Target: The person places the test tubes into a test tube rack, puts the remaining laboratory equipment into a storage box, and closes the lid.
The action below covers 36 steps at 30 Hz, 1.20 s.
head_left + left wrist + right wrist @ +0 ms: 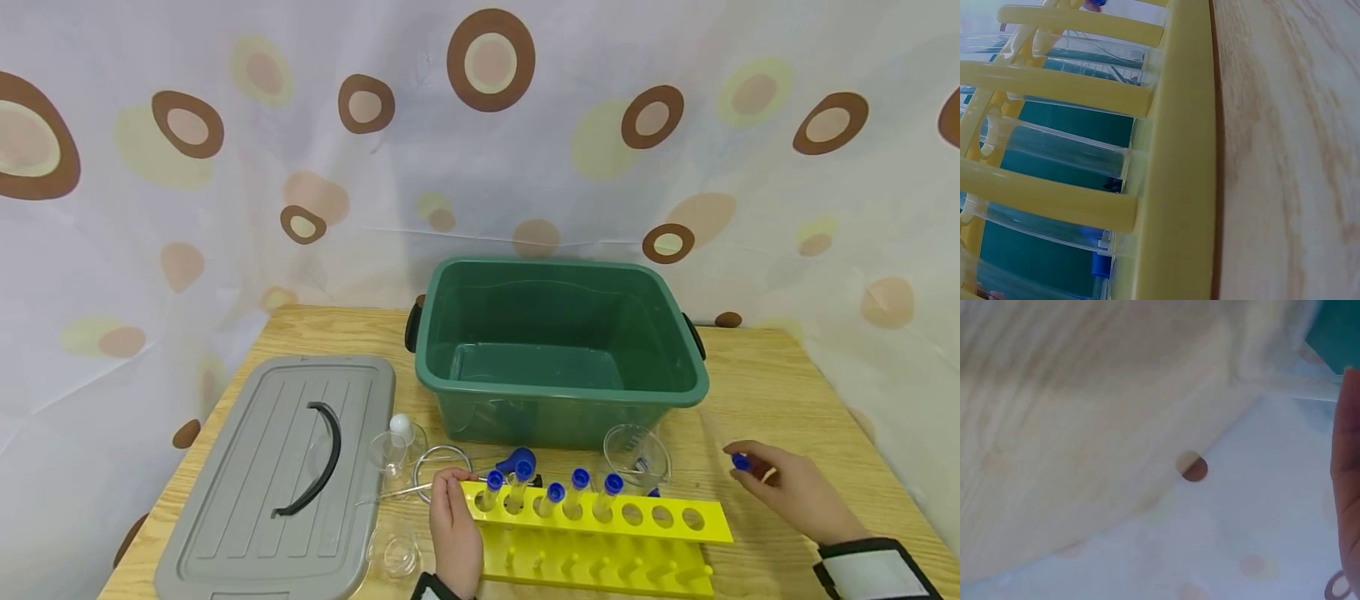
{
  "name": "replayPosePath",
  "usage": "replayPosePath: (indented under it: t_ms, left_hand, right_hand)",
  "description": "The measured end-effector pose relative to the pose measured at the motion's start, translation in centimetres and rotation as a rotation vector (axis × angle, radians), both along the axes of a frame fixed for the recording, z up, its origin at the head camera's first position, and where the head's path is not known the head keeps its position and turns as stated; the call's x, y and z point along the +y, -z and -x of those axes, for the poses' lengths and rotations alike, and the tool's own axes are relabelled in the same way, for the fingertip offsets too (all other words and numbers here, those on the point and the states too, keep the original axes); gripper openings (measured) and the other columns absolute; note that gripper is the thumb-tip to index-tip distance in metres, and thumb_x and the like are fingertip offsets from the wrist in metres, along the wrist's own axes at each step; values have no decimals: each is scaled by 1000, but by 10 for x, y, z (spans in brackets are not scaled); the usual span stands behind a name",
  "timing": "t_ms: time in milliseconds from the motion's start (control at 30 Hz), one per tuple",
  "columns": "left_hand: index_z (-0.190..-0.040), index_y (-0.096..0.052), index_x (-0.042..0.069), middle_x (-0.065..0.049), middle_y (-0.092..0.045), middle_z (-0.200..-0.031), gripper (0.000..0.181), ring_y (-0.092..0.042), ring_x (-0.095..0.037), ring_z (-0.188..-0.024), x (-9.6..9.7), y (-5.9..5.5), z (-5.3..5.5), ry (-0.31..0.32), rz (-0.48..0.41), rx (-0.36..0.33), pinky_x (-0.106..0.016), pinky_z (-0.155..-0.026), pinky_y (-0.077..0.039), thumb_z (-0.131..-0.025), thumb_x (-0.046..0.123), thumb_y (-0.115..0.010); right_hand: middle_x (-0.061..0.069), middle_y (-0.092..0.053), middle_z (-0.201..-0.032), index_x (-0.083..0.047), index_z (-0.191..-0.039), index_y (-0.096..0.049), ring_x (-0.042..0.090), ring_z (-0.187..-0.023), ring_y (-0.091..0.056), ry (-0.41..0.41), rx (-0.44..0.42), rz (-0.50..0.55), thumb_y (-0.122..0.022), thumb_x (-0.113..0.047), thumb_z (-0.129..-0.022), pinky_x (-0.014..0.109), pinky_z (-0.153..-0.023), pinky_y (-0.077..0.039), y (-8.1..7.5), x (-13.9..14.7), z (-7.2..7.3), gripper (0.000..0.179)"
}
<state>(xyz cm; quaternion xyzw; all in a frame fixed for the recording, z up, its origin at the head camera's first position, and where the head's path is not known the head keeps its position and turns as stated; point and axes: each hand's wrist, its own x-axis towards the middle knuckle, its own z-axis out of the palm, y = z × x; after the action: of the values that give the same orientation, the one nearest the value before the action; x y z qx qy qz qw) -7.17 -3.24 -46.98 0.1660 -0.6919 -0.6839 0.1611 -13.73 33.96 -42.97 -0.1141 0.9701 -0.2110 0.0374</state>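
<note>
Desk (757,379), wood-grained, one, seen from where I stand; clock read with the rack at its centre. Green bin (562,393), one, black-handled, lidless, at twelve o'clock. Grey lid (240,467), one, flat on the desk at about nine to ten o'clock. Yellow rack (588,523), one, eight holes, at the near edge. Hands, two: the left hand (456,537), at nine o'clock, grips the rack's end; the right hand (795,492), between two and three o'clock, pinches a small blue cap between thumb and fingers, well apart from the rack. Clear beaker (637,454), one, at one o'clock, just beyond the rack. Blue-capped tubes (576,493), five, standing in the rack from its nine o'clock end; three holes toward three o'clock free. Clear tube (1310,390), one, faint, seemingly under the pinched blue cap (741,461), pointing toward eleven o'clock. Step in hand, as I judge it: racking the tubes, the sixth being carried. Next move would call for swinging it upright, base down, over the nearest free hole, rack held steady.
</note>
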Motion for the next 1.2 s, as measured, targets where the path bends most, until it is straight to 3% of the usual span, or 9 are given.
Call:
replayPosePath:
  t_ms: [200,533,800,867,933,1000,1100,1167,1200]
  left_hand:
    - [-98,-49,-2,-7,-54,-93,25,-52,-23,-92,1,-1,-1,-1,-8,7,-28,-84,-37,-103,8,-26]
    - [-98,-49,-2,-8,-54,-93,25,-52,-23,-92,1,-2,-1,0,-6,3,-29,-84,-37,-103,8,-26]
    - [-97,-48,-2,-6,-54,-93,25,-52,-20,-92,1,-3,-1,-2,-11,-7,-29,-83,-37,-103,8,-26]
    - [-98,-48,-2,-6,-54,-93,25,-52,-20,-92,0,-2,0,0,-7,-6,-28,-83,-37,-103,8,-26]
    - [-98,-48,-2,-6,-54,-93,25,-52,-21,-92,0,-2,0,3,-5,-2,-28,-83,-38,-103,8,-26]
    - [-98,-48,-2,-6,-54,-93,25,-52,-21,-92,0,-2,0,4,-5,3,-28,-83,-38,-103,8,-26]
    - [-97,-49,-2,-7,-54,-93,25,-52,-21,-92,1,-2,-1,2,-8,7,-28,-84,-38,-103,8,-26]
    - [-97,-49,-2,-6,-54,-92,25,-52,-21,-92,1,-3,-1,-1,-7,8,-28,-84,-38,-103,8,-26]
    - [-96,-49,-2,-6,-54,-92,25,-52,-21,-92,1,-3,-1,-3,-5,9,-28,-83,-38,-103,8,-26]
  right_hand:
    - [11,-67,-87,0,-113,-62,-12,-64,-43,80,206,29,-60,-14,-91,17,-54,-44,-22,0,-2,26]
    - [23,-65,-88,5,-102,-65,-22,-68,-33,186,423,49,-66,-15,-87,9,-51,-38,-54,-10,-7,25]
    - [23,-63,-80,5,-101,-65,-22,-59,-36,265,491,70,-68,-14,-85,4,-51,-33,-77,-13,-16,25]
    - [23,-63,-81,5,-103,-64,-27,-63,-32,280,513,81,-68,-12,-85,3,-53,-33,-82,-14,-18,25]
    - [23,-61,-87,6,-110,-61,-29,-68,-27,309,484,86,-64,-15,-89,7,-55,-33,-88,-15,-21,30]
    - [0,-63,-86,6,-116,-58,-28,-70,-26,346,462,110,-61,-17,-91,7,-55,-32,-94,-16,-24,34]
    - [-31,-50,-82,5,-122,-56,-26,-70,-29,378,484,169,-59,-14,-92,6,-54,-33,-100,-19,-28,36]
    - [-44,-38,-80,-5,-119,-62,-26,-71,-35,362,561,234,-62,-8,-89,1,-56,-33,-102,-21,-30,30]
    - [-44,-40,-80,-13,-116,-64,-26,-71,-37,344,596,263,-63,-4,-87,1,-56,-34,-103,-22,-30,30]
